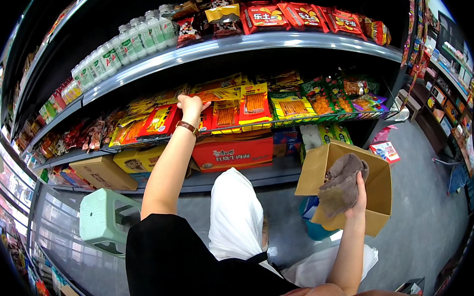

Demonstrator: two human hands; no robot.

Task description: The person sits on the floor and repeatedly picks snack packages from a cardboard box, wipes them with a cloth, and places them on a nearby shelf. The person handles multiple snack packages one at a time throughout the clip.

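My left hand (191,105), with a brown-strapped watch on the wrist, reaches into the middle shelf and grips the edge of a yellow snack packet (222,93); its fingertips are partly hidden. Beneath and around it lie red-and-yellow packets (159,120) of strip-shaped snacks, and more such packets (254,103) stand just right of the hand. My right hand (357,200) holds a crumpled grey-brown cloth (343,182) over an open cardboard box (378,197). The cloth and hand hide much of the box's inside.
A wire guard (320,120) edges the middle shelf. Above, white bottles (135,38) and red snack bags (264,18) line a shelf. Cartons (233,152) sit below. A pale green stool (98,217) stands left; a teal bin (315,228) is beside the box.
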